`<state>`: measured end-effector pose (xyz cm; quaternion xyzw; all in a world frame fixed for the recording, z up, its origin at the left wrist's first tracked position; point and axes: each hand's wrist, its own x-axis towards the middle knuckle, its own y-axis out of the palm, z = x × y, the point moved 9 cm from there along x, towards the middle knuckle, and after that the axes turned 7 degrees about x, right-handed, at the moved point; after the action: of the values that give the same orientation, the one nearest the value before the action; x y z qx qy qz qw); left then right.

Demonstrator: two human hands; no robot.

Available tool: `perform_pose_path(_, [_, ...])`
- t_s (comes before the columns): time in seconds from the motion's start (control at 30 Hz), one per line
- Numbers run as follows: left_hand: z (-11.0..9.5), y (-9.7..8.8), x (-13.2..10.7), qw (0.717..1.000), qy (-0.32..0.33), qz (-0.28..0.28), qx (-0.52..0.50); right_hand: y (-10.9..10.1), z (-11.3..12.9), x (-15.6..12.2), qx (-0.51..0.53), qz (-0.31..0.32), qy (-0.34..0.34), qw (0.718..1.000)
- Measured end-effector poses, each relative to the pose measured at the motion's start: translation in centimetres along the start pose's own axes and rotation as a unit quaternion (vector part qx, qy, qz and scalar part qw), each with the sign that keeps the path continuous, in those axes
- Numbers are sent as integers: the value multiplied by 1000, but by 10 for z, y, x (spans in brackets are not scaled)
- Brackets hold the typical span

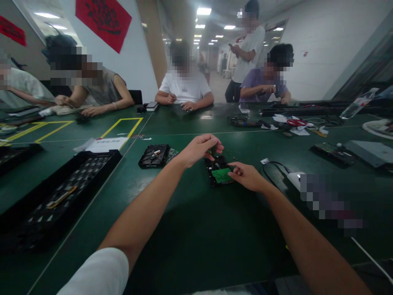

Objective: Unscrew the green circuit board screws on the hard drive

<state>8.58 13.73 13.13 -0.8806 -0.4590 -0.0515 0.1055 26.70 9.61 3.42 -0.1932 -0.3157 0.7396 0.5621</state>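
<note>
A black hard drive with a green circuit board lies on the table in front of me. My right hand pinches its right edge, thumb over the board. Just above the drive's far end, my left hand is closed, fingertips together and pointing down. Something small, dark and yellowish shows between those fingers, mostly hidden, so its kind is unclear. To the left sits another black drive with a small pale piece on top. Tiny screws lie scattered beyond the held drive.
A long black tray with a yellowish strip in it fills the left. At right are a cable, another drive and a grey box. Several people work across the green table; one person stands behind.
</note>
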Motion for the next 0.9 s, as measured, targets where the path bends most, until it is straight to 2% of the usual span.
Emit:
perform_pose_path(0.2, [-3, -14, -1, 991, 16, -87, 100, 0, 0, 0, -2, 2, -3, 1000])
perform_pose_path(0.3, [-2, -16, -1, 987, 13, -94, 127, 0, -1, 0, -2, 0, -4, 1000])
perform_pose_path(0.4, [-3, -13, -1, 988, 19, -77, 133, 1, -1, 0, -1, 2, -2, 1000])
perform_pose_path(0.57, [-9, -1, -2, 994, 33, -15, 104, 0, -1, 0, 5, 3, 1, 1000])
perform_pose_path(0.73, [-4, 9, -3, 998, 11, 57, 14, 1, -2, 1, 9, 8, 5, 1000])
perform_pose_path(0.9, [2, 7, -2, 998, -5, 46, -41, 1, -1, 1, 4, 7, -4, 1000])
